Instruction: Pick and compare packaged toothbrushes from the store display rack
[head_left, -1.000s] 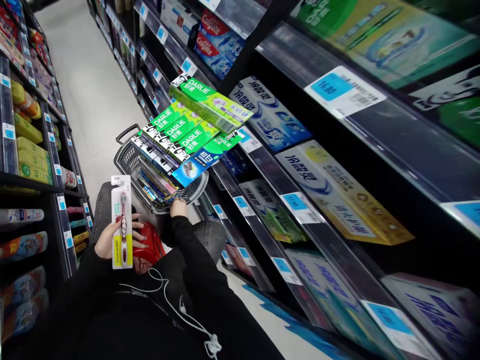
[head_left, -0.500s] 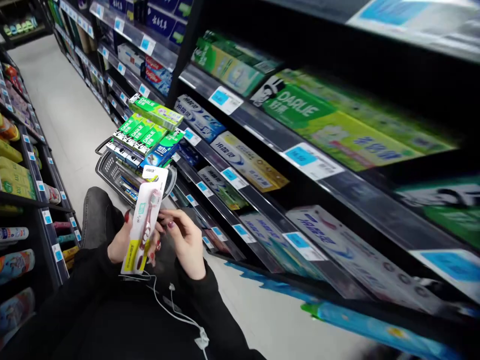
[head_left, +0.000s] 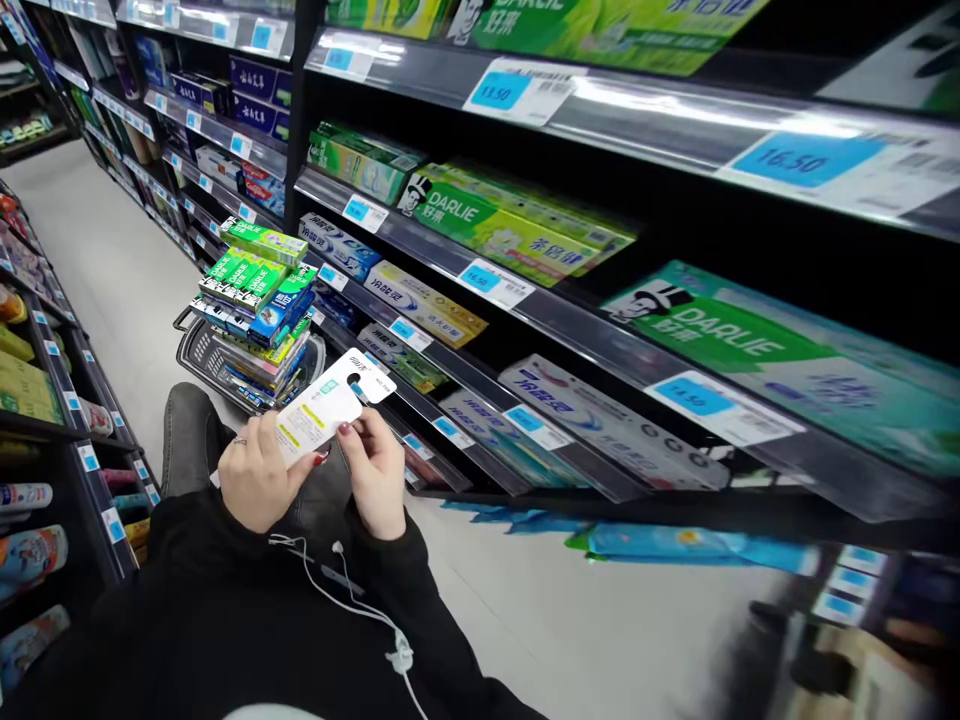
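**Package [head_left: 319, 408] held print side up, apparently for reading**

The left hand [head_left: 261, 475] grasps the lower end of the package, its thumb laid over the printed card. The right hand [head_left: 375, 472] pinches the side edge near the hang hole, thumb in front; its other fingers are partly hidden behind the card. The package slants between the two, its hole end up by the right hand and its far side out of sight.

The step in hand looks like checking the small print. The next move seems to call for one hand taking the full hold before the other lets go, with the card kept level enough to read.

Beyond the left hand stands the basket [head_left: 196, 350], with toothpaste boxes [head_left: 246, 278] stacked above its rim; anything added there would need gentle placing. To the right of the right hand run the shelves [head_left: 480, 280], and below both hands hangs a white cable [head_left: 401, 655].
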